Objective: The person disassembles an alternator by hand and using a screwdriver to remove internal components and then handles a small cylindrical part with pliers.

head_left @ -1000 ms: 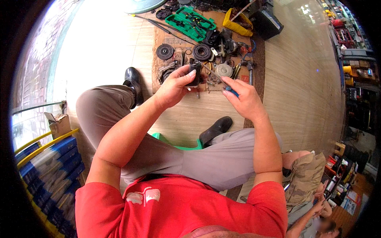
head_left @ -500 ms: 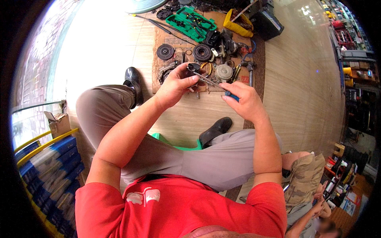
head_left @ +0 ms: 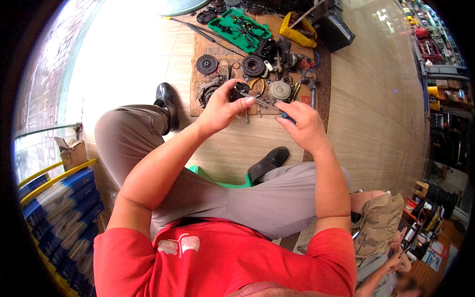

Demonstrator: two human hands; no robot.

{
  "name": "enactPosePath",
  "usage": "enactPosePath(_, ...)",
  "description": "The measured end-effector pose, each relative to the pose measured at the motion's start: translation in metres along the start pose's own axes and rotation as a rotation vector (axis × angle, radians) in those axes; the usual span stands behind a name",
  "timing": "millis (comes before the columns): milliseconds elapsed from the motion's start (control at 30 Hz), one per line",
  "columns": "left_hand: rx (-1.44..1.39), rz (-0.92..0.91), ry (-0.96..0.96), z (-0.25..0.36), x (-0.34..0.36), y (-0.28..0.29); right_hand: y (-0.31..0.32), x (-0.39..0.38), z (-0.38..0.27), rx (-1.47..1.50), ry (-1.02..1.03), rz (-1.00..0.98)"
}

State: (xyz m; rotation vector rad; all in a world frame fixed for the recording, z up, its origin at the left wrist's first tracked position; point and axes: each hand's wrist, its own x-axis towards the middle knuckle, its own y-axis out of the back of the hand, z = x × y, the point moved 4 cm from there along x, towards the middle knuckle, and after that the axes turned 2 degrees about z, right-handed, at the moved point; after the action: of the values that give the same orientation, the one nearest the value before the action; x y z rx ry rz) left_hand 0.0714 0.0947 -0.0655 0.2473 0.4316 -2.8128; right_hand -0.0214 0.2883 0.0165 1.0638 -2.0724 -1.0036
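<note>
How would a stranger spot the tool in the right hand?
On the floor lies cluttered cardboard. At its near edge, the right hand holds the tool, angled toward the black part in the left hand. A long, thin metal shaft and blue handle set it apart from that stubbier part.

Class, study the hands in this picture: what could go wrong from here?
The blue-handled tool in the right hand points toward the black part in the left hand; if it slips, it might jab that hand.

If the black part drops, it could get lost among the loose parts on the cardboard.
</note>
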Motion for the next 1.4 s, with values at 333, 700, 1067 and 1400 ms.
enactPosePath(333, 0.187, 0.166, -0.058, 0.006, 0.0, 0.004, -0.028, -0.003, -0.001, 0.193, -0.128, 0.011)
enactPosePath(700, -0.047, 0.122, 0.099, -0.002, 0.002, 0.002, -0.086, -0.009, 0.01, 0.728, -0.539, -0.234)
enactPosePath(1067, 0.229, 0.096, 0.05, 0.012, -0.006, -0.003, -0.073, -0.004, -0.003, 0.407, -0.301, -0.228)
enactPosePath(1400, 0.112, 0.153, 0.002, -0.008, -0.003, 0.006, -0.057, -0.004, 0.006, 0.549, -0.426, -0.13)
